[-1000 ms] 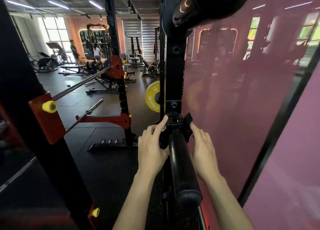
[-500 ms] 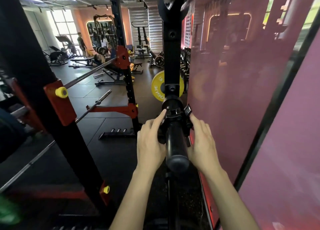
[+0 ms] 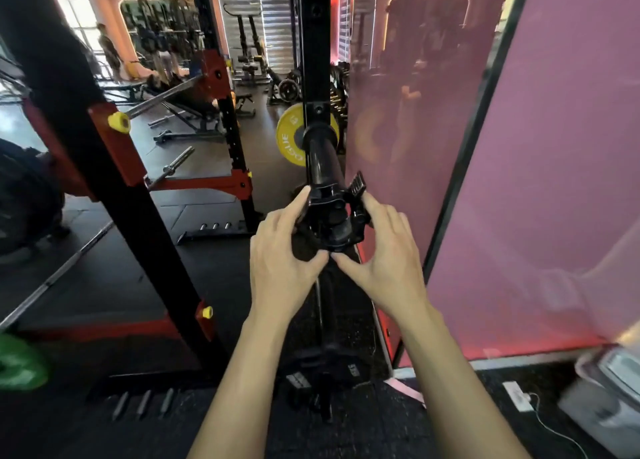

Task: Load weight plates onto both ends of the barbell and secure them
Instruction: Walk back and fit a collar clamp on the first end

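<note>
The black barbell sleeve (image 3: 323,160) points toward me from the rack upright (image 3: 315,60). No plate is on the part of it that shows. A black clamp collar (image 3: 334,218) sits at the sleeve's near end, its lever (image 3: 356,184) flipped up. My left hand (image 3: 282,250) grips the collar's left side. My right hand (image 3: 386,250) grips its right side, fingers under the lever. A yellow weight plate (image 3: 289,140) stands behind the upright, farther back.
A pink wall panel (image 3: 519,181) stands close on the right. A black rack post (image 3: 104,167) with red brackets and yellow pegs stands at left. A green plate (image 3: 17,365) lies at lower left. Dark gear (image 3: 322,372) sits on the floor below the sleeve. People stand far back.
The collar has slid along the sleeve toward me, from near the upright to the sleeve's near end, with both hands on it. My view has tilted downward.
</note>
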Available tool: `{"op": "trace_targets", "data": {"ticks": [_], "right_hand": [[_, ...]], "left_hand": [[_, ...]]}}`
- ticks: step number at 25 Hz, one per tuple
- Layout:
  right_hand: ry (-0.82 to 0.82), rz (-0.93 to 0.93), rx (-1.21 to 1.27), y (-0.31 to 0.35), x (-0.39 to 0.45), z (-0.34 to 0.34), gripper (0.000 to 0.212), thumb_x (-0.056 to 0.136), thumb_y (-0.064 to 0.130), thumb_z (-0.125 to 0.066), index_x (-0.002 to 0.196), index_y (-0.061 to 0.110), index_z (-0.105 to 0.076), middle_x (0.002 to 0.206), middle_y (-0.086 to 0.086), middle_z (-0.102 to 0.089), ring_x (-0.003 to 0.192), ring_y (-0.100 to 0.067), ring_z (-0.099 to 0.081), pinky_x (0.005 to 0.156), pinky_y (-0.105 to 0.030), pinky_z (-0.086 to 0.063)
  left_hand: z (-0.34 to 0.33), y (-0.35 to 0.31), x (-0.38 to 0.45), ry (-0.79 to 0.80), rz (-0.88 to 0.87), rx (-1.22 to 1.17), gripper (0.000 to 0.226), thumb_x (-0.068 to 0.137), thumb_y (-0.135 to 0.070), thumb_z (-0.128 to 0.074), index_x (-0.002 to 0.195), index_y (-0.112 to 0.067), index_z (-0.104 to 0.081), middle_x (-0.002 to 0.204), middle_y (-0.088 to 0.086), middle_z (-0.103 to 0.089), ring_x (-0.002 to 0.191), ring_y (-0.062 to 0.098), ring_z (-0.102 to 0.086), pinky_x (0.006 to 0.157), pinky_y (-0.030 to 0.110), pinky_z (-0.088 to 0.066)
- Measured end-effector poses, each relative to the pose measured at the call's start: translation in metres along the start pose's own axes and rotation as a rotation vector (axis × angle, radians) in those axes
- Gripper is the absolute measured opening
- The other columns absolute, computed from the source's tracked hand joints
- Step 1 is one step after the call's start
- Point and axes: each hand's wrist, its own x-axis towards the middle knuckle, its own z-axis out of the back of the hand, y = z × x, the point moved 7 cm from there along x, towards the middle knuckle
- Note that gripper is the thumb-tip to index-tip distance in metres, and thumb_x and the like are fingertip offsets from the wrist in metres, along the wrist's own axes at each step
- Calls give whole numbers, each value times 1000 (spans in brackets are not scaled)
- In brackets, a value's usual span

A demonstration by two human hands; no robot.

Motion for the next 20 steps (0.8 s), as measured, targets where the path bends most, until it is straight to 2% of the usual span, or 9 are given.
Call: {"op": "trace_targets", "data": {"ticks": [3,9,14,17,20], "right_hand": [[14,-36,-9,37,-48,9,90,73,36,-79,149,21,-33,122,2,-54,108,-20,-48,93,-41,-45],[117,34,57,125,-113,6,89,74,33,-79,150,22,-33,121,3,-53,108,-17,-44,91,-38,-44],[210,146,194,200,-139,-19,90,75,35,-79,150,22,-32,128,3,-51,116,-16,-43,95,-32,-40],[243,217,281,238,-159,-37,91,72,39,-79,148,26,-31,128,7,-49,116,-15,-42,96,-30,-37],[301,219,365,277,-187,-62,91,70,38,-80,145,29,-30,128,10,-47,118,-14,-41,97,-32,-39]], "left_hand": [[34,-5,-47,28,11,3,89,74,-25,-79,149,-41,-35,115,-13,-53,104,10,-52,94,46,-46],[125,-7,-131,-35,104,-8,86,76,-27,-77,150,-40,-34,130,-13,-54,122,11,-50,100,48,-45],[211,0,-180,-186,159,147,85,75,-28,-77,149,-36,-36,127,-12,-57,116,13,-53,96,46,-46],[258,3,-213,-214,217,241,84,76,-32,-76,149,-40,-35,129,-12,-57,115,13,-55,99,46,-45],[303,12,-244,-218,264,334,84,72,-34,-75,147,-42,-36,123,-14,-58,110,11,-55,96,44,-47]]}}
